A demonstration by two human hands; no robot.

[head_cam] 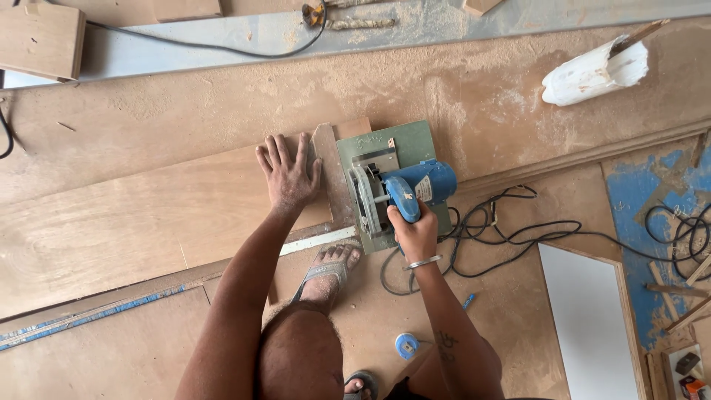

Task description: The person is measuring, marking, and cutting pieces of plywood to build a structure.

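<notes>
My left hand (287, 175) lies flat, fingers spread, on a plywood sheet (141, 215) on the floor, close to its right edge. My right hand (415, 231) grips the blue handle of a circular saw (400, 185) with a grey-green base plate. The saw sits at the sheet's right end, beside a narrow wooden strip (329, 174) lying between my left hand and the saw. My sandalled foot (329, 270) rests just below the sheet, next to a flat metal ruler (318, 241).
The saw's black cable (503, 230) lies coiled on the floor to the right. A white panel (585, 318) lies at lower right, a white torn pipe piece (596, 72) at upper right, a blue tape measure (406, 345) near my leg. Sawdust covers the floor.
</notes>
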